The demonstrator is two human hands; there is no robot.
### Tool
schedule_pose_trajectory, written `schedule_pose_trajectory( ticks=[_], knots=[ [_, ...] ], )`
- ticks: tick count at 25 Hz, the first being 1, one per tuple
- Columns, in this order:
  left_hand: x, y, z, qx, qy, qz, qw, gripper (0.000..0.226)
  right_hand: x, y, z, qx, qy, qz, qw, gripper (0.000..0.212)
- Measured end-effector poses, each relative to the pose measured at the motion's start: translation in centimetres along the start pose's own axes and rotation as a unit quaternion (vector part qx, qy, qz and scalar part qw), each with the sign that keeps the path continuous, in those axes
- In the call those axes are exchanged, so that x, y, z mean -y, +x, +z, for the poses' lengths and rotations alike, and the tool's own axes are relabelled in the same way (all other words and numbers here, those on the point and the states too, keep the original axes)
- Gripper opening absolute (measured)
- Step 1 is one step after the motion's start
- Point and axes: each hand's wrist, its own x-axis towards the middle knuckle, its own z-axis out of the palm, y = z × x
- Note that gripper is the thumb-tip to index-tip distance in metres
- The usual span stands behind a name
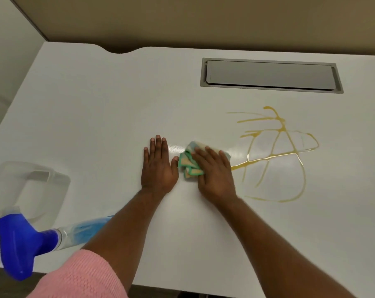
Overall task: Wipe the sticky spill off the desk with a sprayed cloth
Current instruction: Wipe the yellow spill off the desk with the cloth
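Two hands on the tabletop (85, 108), wipe barely begun by the look of it. Right hand (214, 171) lies palm-down with fingers spread over the bunched cloth (189, 164), pressing it flat rather than pinching it. Left hand (158, 166) is flat and empty, fingers together, just beside the cloth at its 9 o'clock, likely bracing.

Spill (277, 155): amber looping lines, at 3 o'clock from the cloth. Its near tail comes right up to the right hand's edge; can't tell if the cloth touches it. Loops, upper streaks and bottom arc all look intact, no smear or cleared band visible. So judging from this: none or almost none of the spill is removed.

Spray bottle (53, 239) lies on its side at 7 o'clock, near the front edge, partly under the left forearm, not held. Suggests spraying is done, but cloth wetness can't be told. There is a faint sheen on the tabletop between the hands and next to the spill, possibly spray or glare.

Clear container (42, 186) at 8 o'clock, grey cable hatch (270, 75) at 1 o'clock, both well apart from the spill.

Left to do: sweep the cloth toward 3 o'clock across the whole spill, probably several passes since it's sticky.
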Motion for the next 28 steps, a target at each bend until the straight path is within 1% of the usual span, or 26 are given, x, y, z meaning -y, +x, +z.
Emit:
schedule_pose_trajectory(
  ticks=[2, 5, 6, 8, 10, 12, 14, 16, 18, 24, 26, 28],
  knots=[
    [0.1, 0.1, 0.1, 0.008, 0.019, 0.001, 1.000, 0.069, 0.6, -2.5, 0.5, 0.014, 0.000, -0.013, 1.000, 0.058],
    [-0.2, -0.1, -0.1, 0.006, 0.034, -0.003, 0.999, 0.069, -0.5, -2.3, -0.3, 0.012, -0.014, -0.004, 1.000, 0.060],
    [-0.4, -0.1, -0.3, 0.005, 0.030, 0.002, 1.000, 0.068, -1.3, -2.1, -0.9, -0.002, -0.026, 0.020, 0.999, 0.061],
    [-1.1, -0.3, -0.3, 0.009, 0.017, 0.017, 1.000, 0.067, -3.9, -2.3, -2.4, -0.037, -0.047, 0.096, 0.994, 0.066],
    [-2.5, -0.4, 0.1, 0.015, 0.000, 0.039, 0.999, 0.067, -7.1, -3.6, -4.2, -0.069, -0.062, 0.174, 0.980, 0.070],
    [-4.6, -0.3, 0.5, 0.021, -0.017, 0.067, 0.997, 0.067, -10.0, -5.3, -6.0, -0.098, -0.081, 0.235, 0.964, 0.070],
    [-6.6, -0.4, 1.1, 0.023, -0.026, 0.096, 0.995, 0.066, -11.5, -6.3, -7.2, -0.104, -0.107, 0.274, 0.950, 0.070],
    [-7.6, -0.6, 1.6, 0.030, -0.027, 0.113, 0.993, 0.066, -11.1, -6.0, -7.4, -0.088, -0.123, 0.299, 0.942, 0.069],
    [-7.9, -0.9, 2.0, 0.036, -0.025, 0.117, 0.992, 0.065, -9.2, -5.8, -6.7, -0.071, -0.128, 0.296, 0.944, 0.069],
    [-7.8, -0.9, 2.3, 0.036, 0.004, 0.113, 0.993, 0.065, -1.7, -9.4, -1.3, -0.062, -0.116, 0.173, 0.976, 0.070],
    [-7.9, -0.9, 2.3, 0.032, 0.007, 0.115, 0.993, 0.064, -2.2, -10.4, -1.3, -0.051, -0.114, 0.149, 0.981, 0.067],
    [-7.9, -1.1, 2.3, 0.022, 0.003, 0.112, 0.993, 0.065, -4.0, -11.4, -2.2, -0.063, -0.119, 0.156, 0.979, 0.063]
  ],
)
